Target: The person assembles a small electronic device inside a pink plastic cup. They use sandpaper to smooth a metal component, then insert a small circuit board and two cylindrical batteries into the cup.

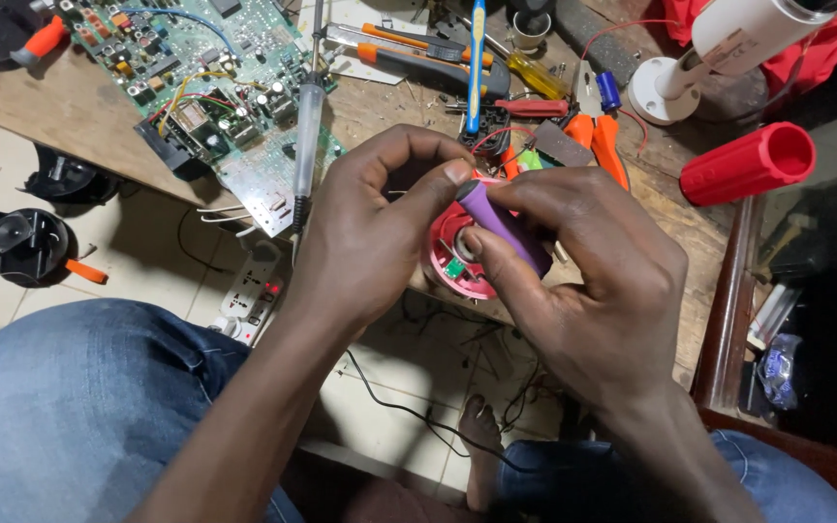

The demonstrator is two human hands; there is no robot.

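My right hand [588, 281] grips a purple cylindrical battery cell [502, 225] between thumb and fingers, tilted, its upper end toward my left thumb. My left hand [380, 218] curls around a round pink plastic part [452, 254] with a small green piece inside it, and its thumb tip touches the top of the purple cell. Both hands meet over the front edge of a worn wooden workbench [70, 107]. Part of the pink piece is hidden behind my fingers.
A green circuit board [205, 87] and a soldering iron [307, 126] lie on the bench at left. Behind my hands are screwdrivers, pliers with orange handles [598, 131], a red cylinder [748, 163] and a white lamp base [666, 87]. A power strip [249, 291] sits on the tiled floor.
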